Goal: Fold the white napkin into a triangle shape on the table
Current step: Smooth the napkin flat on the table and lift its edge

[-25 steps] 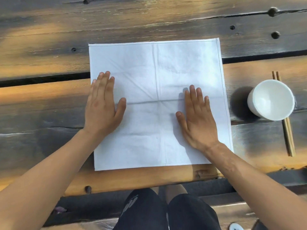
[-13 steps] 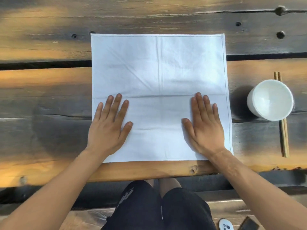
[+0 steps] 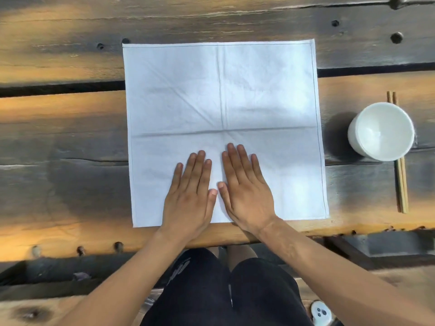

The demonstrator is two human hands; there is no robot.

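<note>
Both hands have slid inward since the earlier frames: from flat near the napkin's side edges to side by side at the middle of its near half, thumbs almost touching. Napkin (image 3: 223, 114) lies open and square on the table (image 3: 58, 142), near edge just short of the table's front edge, old creases crossing at centre. No fold started.

Left hand (image 3: 190, 196) flat, palm down, fingers straight and close together, holding nothing. Right hand (image 3: 244, 191) same: flat, fingers together, pressing cloth, gripping nothing.

Reads as smoothing, not folding. My guess: the flattening pass is about done; a corner still has to be picked up and carried to the opposite one.

Bowl (image 3: 381, 131) sits well clear to the right, on top of the chopsticks (image 3: 401, 184).

No legible writing. Print on the shorts (image 3: 181, 267) too blurred to read.
</note>
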